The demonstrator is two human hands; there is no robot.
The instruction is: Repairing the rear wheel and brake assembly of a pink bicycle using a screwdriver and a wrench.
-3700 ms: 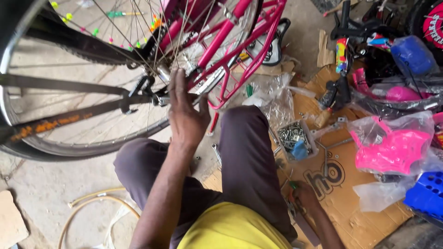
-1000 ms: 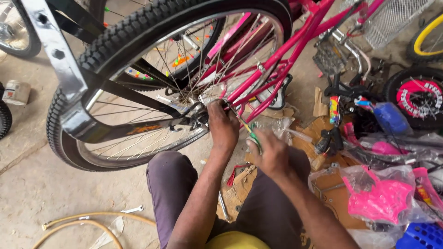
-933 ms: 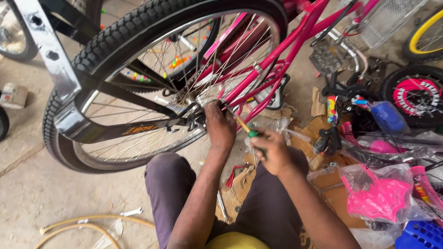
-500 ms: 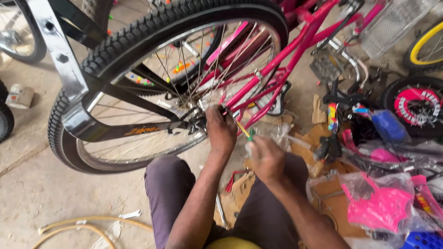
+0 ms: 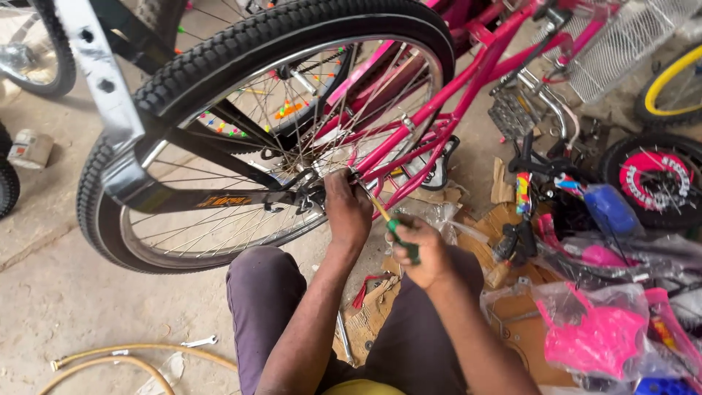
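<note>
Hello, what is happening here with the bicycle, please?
A seated person works at the hub of a bicycle wheel on a pink frame. The left hand rests at the axle, while the right hand holds a green-handled screwdriver pointed toward it. A small wrench lies on the floor.

Both forearms extend forward. Left hand (image 5: pixel 346 208) is raised highest, fingers curled downward. Right hand (image 5: pixel 423 249) sits lower, closed in a fist.

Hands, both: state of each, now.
Left hand: closed at the wheel hub; what it grips cannot be told.
Right hand: closed on a green-handled screwdriver.
</note>
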